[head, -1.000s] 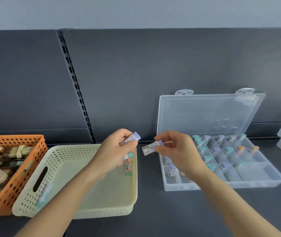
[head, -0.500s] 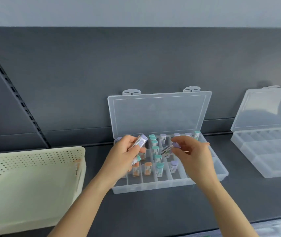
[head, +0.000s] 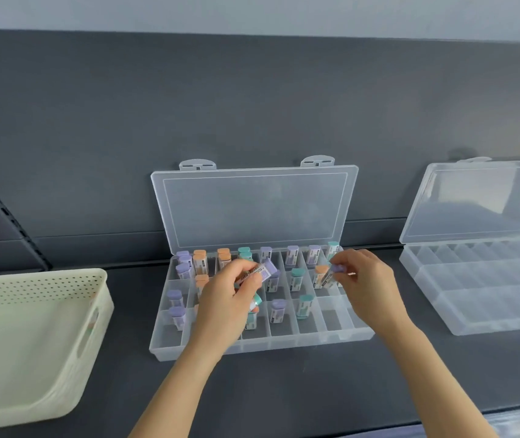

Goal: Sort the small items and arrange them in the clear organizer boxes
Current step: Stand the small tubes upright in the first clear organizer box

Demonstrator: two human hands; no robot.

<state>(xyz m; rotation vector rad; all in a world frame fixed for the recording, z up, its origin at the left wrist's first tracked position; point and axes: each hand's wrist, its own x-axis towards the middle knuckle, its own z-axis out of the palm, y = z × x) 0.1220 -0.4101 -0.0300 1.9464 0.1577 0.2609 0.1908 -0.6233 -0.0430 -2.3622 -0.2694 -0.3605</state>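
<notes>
Head view had swung a little to the right since half a second before. The cream basket point(head: 31, 343) was cut off further at the left edge, the orange basket seen a second before was out of sight, and more of the second organizer box point(head: 486, 298) showed at the right with its lid raised.

The right hand point(head: 369, 289) had moved from the middle of the organizer box point(head: 262, 349) to its right end. It pinched a second purple-capped tube point(head: 331, 275) between thumb and fingertips. That tube had lain nearly level and pointed left. It was now tilted, cap uppermost, with its lower end dipping toward a middle-row compartment just beside an orange-capped tube point(head: 318, 276). Whether it touched the compartment floor could not be told.

The left hand point(head: 230, 298) stayed over the left-centre of the box. Its fingers were curled round a purple-capped tube point(head: 263, 271) held slantwise at the thumb, and a teal-capped tube point(head: 255, 302) was tucked lower against the palm.

The box sat on the dark worktop point(head: 284, 390), its clear lid point(head: 252, 207) standing open against the grey back panel. Tubes with purple, orange and teal caps stood upright in many of its compartments.

Each tube wore a white label. The one at the left thumb showed dark barcode stripes, and the printed lines on the others were too small to read. No brand name could be made out.
</notes>
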